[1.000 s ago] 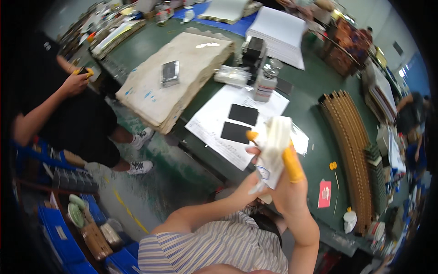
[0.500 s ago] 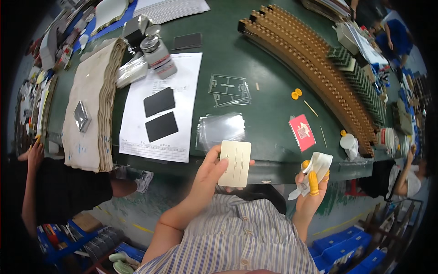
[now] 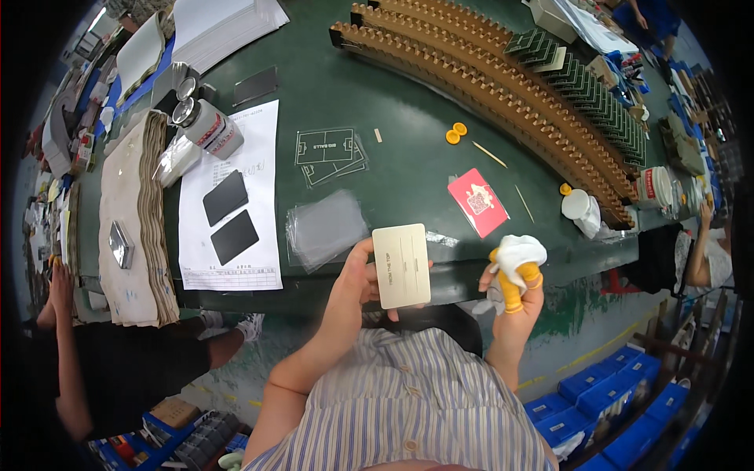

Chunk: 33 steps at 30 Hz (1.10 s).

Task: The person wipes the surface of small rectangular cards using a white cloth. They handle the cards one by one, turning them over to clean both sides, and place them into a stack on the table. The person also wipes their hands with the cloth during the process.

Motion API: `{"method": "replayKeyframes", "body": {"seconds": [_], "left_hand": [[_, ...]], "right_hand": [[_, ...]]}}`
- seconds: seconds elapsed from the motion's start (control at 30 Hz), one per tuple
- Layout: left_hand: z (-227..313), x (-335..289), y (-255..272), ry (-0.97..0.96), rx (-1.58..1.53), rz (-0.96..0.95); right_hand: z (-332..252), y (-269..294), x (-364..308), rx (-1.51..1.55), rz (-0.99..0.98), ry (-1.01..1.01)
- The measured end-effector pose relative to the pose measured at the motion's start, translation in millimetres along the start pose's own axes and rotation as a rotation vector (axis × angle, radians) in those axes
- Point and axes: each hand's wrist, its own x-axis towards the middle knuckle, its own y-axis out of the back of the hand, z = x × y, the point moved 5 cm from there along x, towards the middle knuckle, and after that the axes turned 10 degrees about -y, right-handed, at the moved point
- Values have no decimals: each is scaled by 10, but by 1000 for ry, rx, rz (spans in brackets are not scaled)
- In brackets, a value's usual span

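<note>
The cream card (image 3: 401, 265) stands upright in the left hand (image 3: 351, 284), pinched along its left edge between thumb and fingers, its long axis running away from the person toward the green bench (image 3: 408, 118). The right hand (image 3: 514, 294), just right of the card and apart from it, is closed around a white cloth (image 3: 516, 253), with yellow caps on its fingers. A clear plastic sleeve (image 3: 326, 228) lies on the bench just beyond the left hand.

Left hand (image 3: 353, 284) raised, fingers pinched; right hand (image 3: 514, 294) up (yellow-capped fingers curled).
</note>
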Motion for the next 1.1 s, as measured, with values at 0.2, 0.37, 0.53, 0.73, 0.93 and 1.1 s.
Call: {"method": "replayKeyframes", "body": {"seconds": [0.2,0.37,0.53,0.73,0.93,1.1], "left_hand": [[-24,18,-35,-2,65,-4],[-35,22,-22,-12,45,0],[-9,21,-21,-10,51,-36],[18,38,-50,16,2,-34],[11,47,-68,43,-15,-16],[29,54,-99,75,-24,13]], "right_hand": [[-119,-159,21,-668,-32,265],[30,-78,-26,-448,-51,17],[57,-44,-66,-29,-87,-244],[68,-39,-69,-12,-94,-241],[69,-19,-79,-150,-14,-161],[79,33,-94,-226,40,-146]]}}
